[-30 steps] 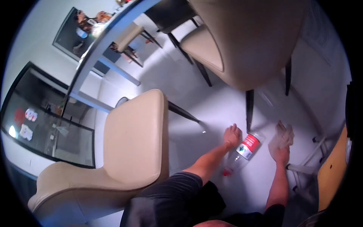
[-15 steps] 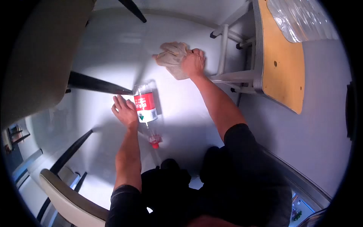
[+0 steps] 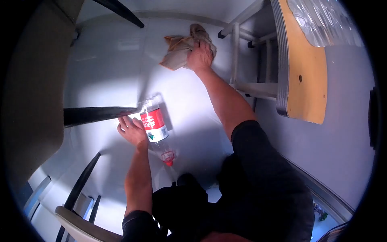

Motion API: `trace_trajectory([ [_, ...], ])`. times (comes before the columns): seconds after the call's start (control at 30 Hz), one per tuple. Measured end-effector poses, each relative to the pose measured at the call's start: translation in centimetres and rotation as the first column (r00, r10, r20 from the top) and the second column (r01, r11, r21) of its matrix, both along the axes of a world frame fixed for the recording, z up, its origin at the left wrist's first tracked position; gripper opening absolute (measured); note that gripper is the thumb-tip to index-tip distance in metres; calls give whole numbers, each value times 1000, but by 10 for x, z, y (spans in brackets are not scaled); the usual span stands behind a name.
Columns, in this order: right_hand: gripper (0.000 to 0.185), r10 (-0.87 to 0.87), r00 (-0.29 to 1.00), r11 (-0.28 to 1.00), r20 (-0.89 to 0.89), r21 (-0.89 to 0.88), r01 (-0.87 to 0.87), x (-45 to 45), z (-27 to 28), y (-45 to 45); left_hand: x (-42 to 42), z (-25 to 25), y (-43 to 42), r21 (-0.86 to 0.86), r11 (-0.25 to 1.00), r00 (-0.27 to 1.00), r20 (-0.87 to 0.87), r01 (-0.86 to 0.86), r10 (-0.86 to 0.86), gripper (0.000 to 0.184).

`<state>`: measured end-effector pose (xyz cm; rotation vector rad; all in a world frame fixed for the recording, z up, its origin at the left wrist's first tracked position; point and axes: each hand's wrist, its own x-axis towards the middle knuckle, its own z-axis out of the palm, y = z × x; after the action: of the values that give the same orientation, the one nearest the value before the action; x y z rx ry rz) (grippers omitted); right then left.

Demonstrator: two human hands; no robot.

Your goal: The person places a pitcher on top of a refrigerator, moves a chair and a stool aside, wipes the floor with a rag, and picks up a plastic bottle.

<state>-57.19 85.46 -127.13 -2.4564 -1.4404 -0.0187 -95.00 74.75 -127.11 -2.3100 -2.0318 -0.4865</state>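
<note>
My right hand presses a crumpled grey-beige cloth with orange edging onto the pale floor, its fingers bent over the fabric. My left hand rests on the floor with its fingers apart, close beside a clear plastic bottle. That bottle lies on its side, with a red and white label and a red cap pointing toward me. Whether the left thumb touches the bottle, I cannot tell. A dark chair leg ends just beyond the left fingers, by the bottle's base.
A wooden-topped stool with a grey metal frame stands on the right, bearing clear plastic packaging. On the left are a large dark chair and a beige chair edge. Another dark leg stands at the far side.
My right hand has slid the cloth farther away and a little left, and the cloth has bunched differently. My left hand stays beside the bottle. The whole view has shifted slightly.
</note>
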Motion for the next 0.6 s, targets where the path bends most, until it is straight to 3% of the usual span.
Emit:
trace_trajectory([
  [0.07, 62, 39, 996, 995, 80, 85, -46, 7, 5, 8, -1, -4, -1, 26, 1000, 1000, -11, 16, -15, 48],
  [0.2, 67, 10, 996, 1000, 87, 8, -11, 26, -6, 26, 1, -5, 0, 29, 1000, 1000, -22, 2, -2, 40],
  [0.3, 67, -18, 996, 997, 88, 75, 12, 38, -26, 41, -1, -6, -1, 30, 999, 999, -25, 27, -27, 40],
  [0.37, 62, -111, 993, 986, 34, -118, 114, 43, -12, 63, -2, -3, -2, 17, 999, 999, -33, 31, -30, 40],
  [0.4, 62, -118, 993, 986, 33, -113, 121, 47, -1, 68, 0, -3, 2, 24, 999, 999, -30, 23, -22, 40],
  [0.5, 59, -58, 998, 976, -27, -213, 51, 54, 4, 71, 2, 2, -3, 8, 1000, 998, -62, -13, 13, 40],
  [0.53, 59, -4, 1000, 956, 7, -293, 6, 61, -19, 75, 1, 1, -2, -1, 1000, 997, -72, -29, 29, 40],
  [0.6, 58, 44, 998, 932, 54, -361, -22, 59, -10, 73, -4, -6, 4, 15, 1000, 1000, -29, 9, -9, 40],
])
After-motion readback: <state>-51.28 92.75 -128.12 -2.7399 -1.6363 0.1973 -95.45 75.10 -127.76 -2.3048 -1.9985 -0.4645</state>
